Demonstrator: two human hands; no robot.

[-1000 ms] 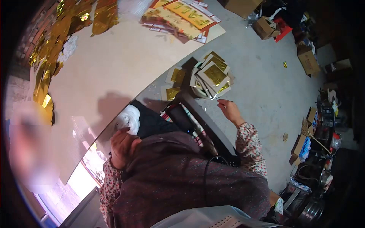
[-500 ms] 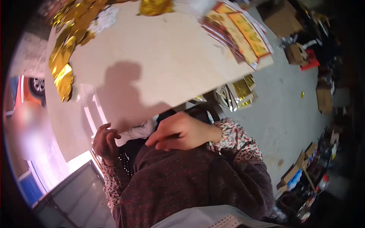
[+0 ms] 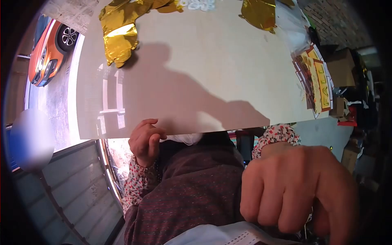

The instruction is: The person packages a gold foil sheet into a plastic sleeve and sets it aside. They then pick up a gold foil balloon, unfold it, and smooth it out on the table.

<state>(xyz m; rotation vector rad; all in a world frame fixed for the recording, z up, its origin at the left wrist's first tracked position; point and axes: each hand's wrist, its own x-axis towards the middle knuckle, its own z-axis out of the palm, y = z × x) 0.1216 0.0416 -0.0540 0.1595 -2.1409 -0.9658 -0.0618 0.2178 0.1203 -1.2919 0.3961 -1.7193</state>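
Note:
My left hand (image 3: 146, 141) is at the near edge of the pale table (image 3: 196, 85). Its fingers are loosely bent and apart, with the fingertips at the edge and nothing visible in them. Beside it, a white crumpled piece (image 3: 188, 139) lies in my lap, partly under the table edge. Large and close to the camera is my right hand (image 3: 296, 188), held up at the lower right with its back toward me. The fingers are curled down, and whatever they grip is hidden. Gold foil pieces (image 3: 120, 41), flat and wrinkled, lie on the table at the far left.
Small white rings (image 3: 198, 4) and another gold foil piece (image 3: 259, 15) lie along the far side. A clear plastic bag (image 3: 292, 30) and stacked printed cards (image 3: 318, 83) occupy the right end. Cardboard boxes (image 3: 342, 67) stand beyond. An orange car (image 3: 47, 55) is outside, left.
My right hand has risen from in front of my body to close by the camera at the right. The view has swung, while my left hand stays by the table edge.

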